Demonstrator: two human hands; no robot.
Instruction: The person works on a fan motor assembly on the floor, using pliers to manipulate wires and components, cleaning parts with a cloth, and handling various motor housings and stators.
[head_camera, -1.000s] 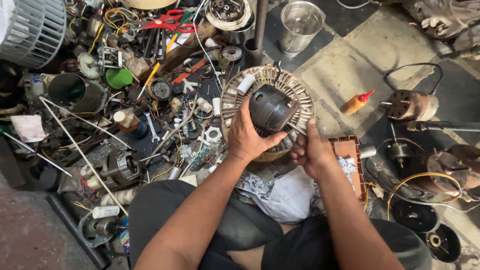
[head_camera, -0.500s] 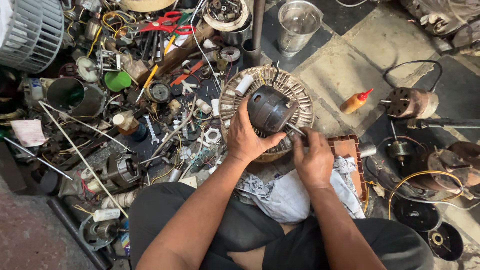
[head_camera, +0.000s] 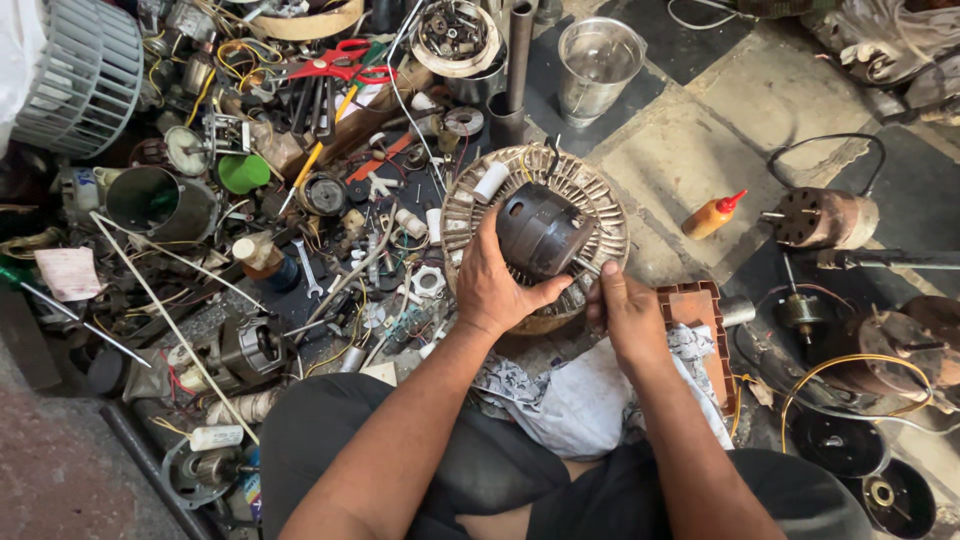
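Observation:
A round fan-motor stator (head_camera: 590, 205) with a ring of metal slots lies on the floor in front of me, a dark cylindrical motor hub (head_camera: 541, 232) at its middle. My left hand (head_camera: 494, 283) grips the near-left side of the hub and the ring. My right hand (head_camera: 627, 312) is closed on a thin metal tool (head_camera: 587, 266) whose tip pokes at the hub's right side. A patterned white cloth (head_camera: 590, 395) lies over my lap under both forearms.
Left: a heap of tools, wires, red scissors (head_camera: 335, 60), a green cup (head_camera: 243, 172), a grey blower wheel (head_camera: 85, 75). Behind: a steel tumbler (head_camera: 595, 65) and pipe (head_camera: 518, 60). Right: an orange glue bottle (head_camera: 712, 214), a brick (head_camera: 700, 310), several motors (head_camera: 820, 217).
My right hand has slid a little lower and closer to me along the stator's right rim. The left hand stays on the hub.

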